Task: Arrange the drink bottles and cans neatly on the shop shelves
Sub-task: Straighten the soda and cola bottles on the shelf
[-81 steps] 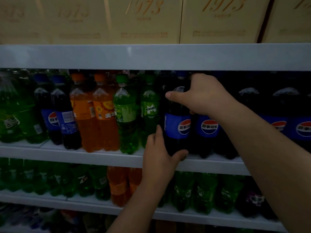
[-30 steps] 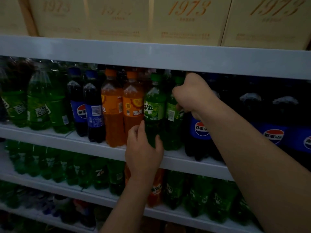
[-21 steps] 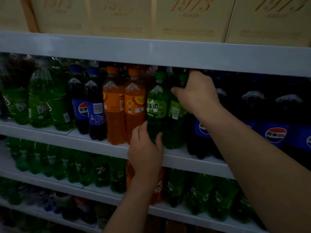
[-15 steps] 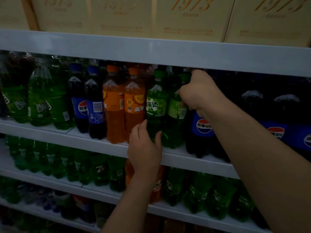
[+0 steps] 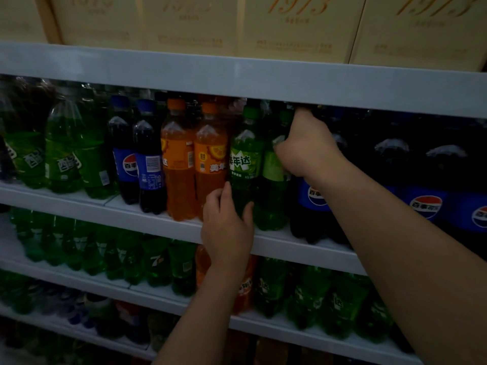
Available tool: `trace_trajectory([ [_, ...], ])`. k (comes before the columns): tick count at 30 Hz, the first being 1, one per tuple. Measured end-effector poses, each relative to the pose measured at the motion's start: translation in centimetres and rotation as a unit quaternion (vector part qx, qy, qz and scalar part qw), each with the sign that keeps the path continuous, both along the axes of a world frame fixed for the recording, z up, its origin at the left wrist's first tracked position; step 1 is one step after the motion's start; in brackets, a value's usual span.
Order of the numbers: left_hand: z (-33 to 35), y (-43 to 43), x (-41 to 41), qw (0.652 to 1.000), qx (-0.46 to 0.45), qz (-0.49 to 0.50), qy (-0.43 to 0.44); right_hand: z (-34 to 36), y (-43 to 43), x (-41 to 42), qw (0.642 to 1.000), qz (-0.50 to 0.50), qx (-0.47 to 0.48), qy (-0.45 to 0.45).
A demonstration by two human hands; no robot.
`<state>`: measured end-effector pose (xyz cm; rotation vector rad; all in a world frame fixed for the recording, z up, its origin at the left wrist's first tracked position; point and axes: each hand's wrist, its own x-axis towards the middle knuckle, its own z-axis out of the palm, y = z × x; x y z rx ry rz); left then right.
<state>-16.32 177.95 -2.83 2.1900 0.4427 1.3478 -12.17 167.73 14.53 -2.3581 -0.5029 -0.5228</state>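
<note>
Your left hand was low on the front green bottle. Its fingers lay on the bottle's left side w/ the thumb on the right, curled round the lower body just above the edge of the mid shelf. Your right hand was up under the upper shelf, fingers wrapped tight on the shoulder of the 2nd green bottle. That one stood right beside the first; touching or not, can't tell. Both stood upright on the mid shelf, bases near the front lip.

To their left were two orange bottles, then two small cola bottles, then big green bottles at far left. To the right, partly behind your right forearm, were large cola bottles w/ blue labels. The upper shelf carried pale boxes marked 1973. The shelf below held a row of green bottles & a lone orange bottle, partly hidden by your left wrist. Light was dim, and the lowest shelf was too dark to read.
</note>
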Motion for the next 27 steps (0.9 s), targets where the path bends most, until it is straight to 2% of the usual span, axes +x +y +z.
trace_trajectory([
  [3, -0.1, -0.3, -0.3, 1.000, -0.012, -0.004, -0.018, -0.1, 0.0, -0.2, 1.000, 0.004, -0.020, -0.002],
  [6, -0.8, -1.7, -0.9, 0.998, 0.018, -0.020, -0.055, -0.4, 0.3, -0.3, 0.998, -0.016, -0.053, -0.016],
  [9, -0.9, -3.7, -1.0, 0.997, 0.033, -0.073, -0.004, -0.4, 0.5, -0.4, 0.999, -0.025, -0.046, -0.013],
  [13, -0.6, -4.6, -0.6, 0.996, 0.017, -0.069, 0.049, 0.0, -0.1, -0.4, 1.000, 0.003, 0.019, -0.003],
  [17, -0.6, -4.9, -0.6, 0.995, 0.047, -0.058, 0.072, 0.3, 0.0, -0.7, 0.999, -0.028, -0.016, -0.039],
  [22, -0.7, -4.6, -0.6, 0.991, -0.004, -0.088, 0.099, 0.4, -0.2, -1.0, 0.997, -0.037, -0.047, -0.055],
  [24, -0.7, -4.5, -0.7, 0.989, -0.032, -0.105, 0.096, 0.5, -0.4, -1.1, 0.997, -0.023, -0.049, -0.047],
  [27, -0.7, -4.6, -1.0, 0.990, 0.017, -0.088, 0.105, 1.1, -0.3, -0.8, 1.000, 0.016, -0.015, 0.015],
])
